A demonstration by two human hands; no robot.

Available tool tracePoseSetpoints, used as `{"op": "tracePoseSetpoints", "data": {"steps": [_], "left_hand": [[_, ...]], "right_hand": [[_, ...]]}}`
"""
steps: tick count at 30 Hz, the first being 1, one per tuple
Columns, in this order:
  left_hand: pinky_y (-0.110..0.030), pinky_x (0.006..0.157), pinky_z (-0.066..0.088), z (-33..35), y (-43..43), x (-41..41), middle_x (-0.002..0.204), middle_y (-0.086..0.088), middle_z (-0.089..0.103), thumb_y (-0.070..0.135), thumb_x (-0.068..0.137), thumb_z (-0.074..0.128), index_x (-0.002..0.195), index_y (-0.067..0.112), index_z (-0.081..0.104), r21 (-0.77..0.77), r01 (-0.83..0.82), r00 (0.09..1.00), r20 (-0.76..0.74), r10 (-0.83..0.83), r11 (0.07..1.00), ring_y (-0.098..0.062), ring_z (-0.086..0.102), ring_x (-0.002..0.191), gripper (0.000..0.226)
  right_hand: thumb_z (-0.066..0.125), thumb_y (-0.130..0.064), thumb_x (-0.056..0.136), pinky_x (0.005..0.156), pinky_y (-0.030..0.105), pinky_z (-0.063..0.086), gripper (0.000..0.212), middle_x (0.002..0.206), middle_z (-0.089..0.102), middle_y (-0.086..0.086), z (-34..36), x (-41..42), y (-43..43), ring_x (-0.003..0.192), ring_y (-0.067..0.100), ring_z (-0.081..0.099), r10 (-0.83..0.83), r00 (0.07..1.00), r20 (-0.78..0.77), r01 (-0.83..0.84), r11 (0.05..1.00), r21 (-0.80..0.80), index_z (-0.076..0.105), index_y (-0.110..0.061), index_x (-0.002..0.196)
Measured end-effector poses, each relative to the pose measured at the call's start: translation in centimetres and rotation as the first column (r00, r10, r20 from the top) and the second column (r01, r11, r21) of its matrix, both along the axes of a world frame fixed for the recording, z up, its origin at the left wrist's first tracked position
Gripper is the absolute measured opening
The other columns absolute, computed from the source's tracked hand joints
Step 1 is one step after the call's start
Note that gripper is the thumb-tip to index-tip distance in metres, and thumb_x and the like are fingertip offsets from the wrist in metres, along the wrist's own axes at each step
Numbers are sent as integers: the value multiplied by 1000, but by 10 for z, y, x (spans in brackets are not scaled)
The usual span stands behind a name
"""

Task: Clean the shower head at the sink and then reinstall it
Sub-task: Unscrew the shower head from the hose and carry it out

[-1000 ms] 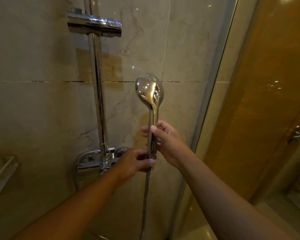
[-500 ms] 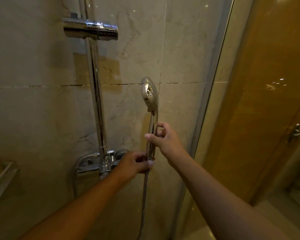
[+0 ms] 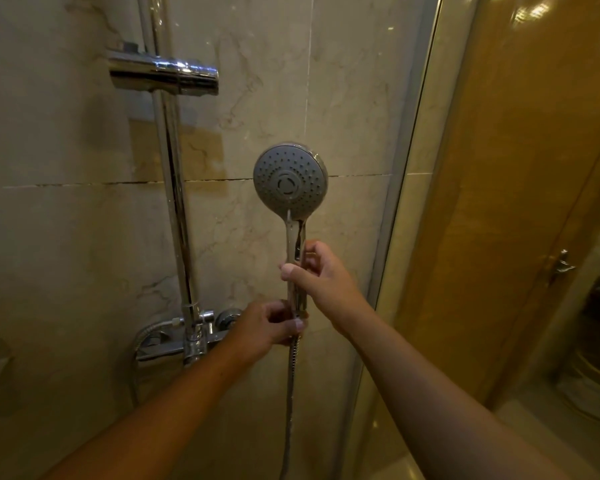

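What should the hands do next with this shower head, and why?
Probably twist the hose end loose from the handle. The right hand grips the shower head by its handle, face toward the camera, and the left hand pinches the top end of the hose right below. The hose looks attached, so the head cannot be carried off for cleaning yet.

Location: bathroom, inside a shower enclosure. Evidence:
- Walls of large polished marble-look tiles (image 3: 66, 237) with grout lines.
- Chrome riser rail (image 3: 174, 202) fixed upright on the wall, with a holder bracket (image 3: 163, 72) clamped on it high up.
- Wall-mounted mixer valve (image 3: 187, 337) at the rail's foot.
- Hand-held shower head (image 3: 290, 180) with a ribbed metal hose (image 3: 290, 393) hanging below it.
- Glass screen (image 3: 413, 168) closes the right side.
- Beyond the screen, a wooden door (image 3: 534, 168) with a lever handle (image 3: 563, 261).
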State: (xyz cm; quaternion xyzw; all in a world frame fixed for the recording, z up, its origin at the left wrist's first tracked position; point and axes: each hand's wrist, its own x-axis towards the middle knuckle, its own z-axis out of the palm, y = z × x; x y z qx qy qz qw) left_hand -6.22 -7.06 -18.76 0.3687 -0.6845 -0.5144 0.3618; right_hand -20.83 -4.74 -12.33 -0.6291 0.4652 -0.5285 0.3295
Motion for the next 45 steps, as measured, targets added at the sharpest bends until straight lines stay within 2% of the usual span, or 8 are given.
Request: {"op": "tracePoseSetpoints", "data": {"steps": [3,8,14,19,27,31,36,45], "left_hand": [[-38,90,58,1,4,2,97,0,75,13,89,67,94,25,69,-4,-12,1000,10,12,1000,-18,72,96,14],[-44,89,59,0,6,10,99,-15,73,19,89,69,98,13,72,-38,6,1000,18,-6,999,-27,72,94,11],[-35,84,60,2,9,13,95,-9,74,17,90,67,98,18,71,-48,9,1000,-15,-10,999,-21,73,92,9],[-27,80,59,6,13,13,94,-7,74,16,90,67,101,16,71,-47,21,1000,-8,-22,999,-18,73,91,12],[-39,86,60,2,19,3,94,-13,74,18,88,70,99,11,72,-46,-41,999,0,41,998,-23,73,90,13],[-35,84,60,-2,20,4,95,-11,73,20,89,69,100,12,71,-49,-36,999,28,38,998,-20,72,90,14],[-25,80,59,5,19,11,98,-10,73,20,91,65,100,15,70,-60,-4,1000,30,6,998,-18,72,92,11],[-39,88,59,7,15,0,101,-17,73,17,89,67,105,10,70,-28,0,999,-36,-1,1000,-28,71,96,18]], "right_hand": [[74,-39,86,65,21,52,32,83,56,-4,-2,6,-2,70,-1,55,-121,981,-152,110,991,-77,52,-20,100],[74,-41,85,59,24,44,35,75,48,-2,-3,9,-9,65,9,45,-218,935,-279,174,969,-176,53,-14,95],[72,-18,89,76,29,59,37,92,71,11,2,3,-5,88,16,74,33,994,109,-32,999,-12,50,-28,117],[52,-10,99,84,39,59,27,108,76,9,4,-1,-2,98,23,74,128,964,235,-139,990,32,48,-13,125],[70,-32,91,69,15,55,45,109,70,7,1,2,-2,84,6,75,-67,998,-21,66,997,-39,41,-17,122],[72,-29,89,80,32,58,37,102,74,11,3,4,-8,83,10,76,-76,997,-32,76,997,16,44,-18,109],[68,-19,92,93,56,55,16,100,64,9,8,-3,-6,99,25,66,97,947,307,-141,982,126,56,-11,100],[53,-15,101,96,46,54,34,111,73,11,11,-9,-2,107,25,70,148,876,459,-214,972,94,52,-17,135]]}}
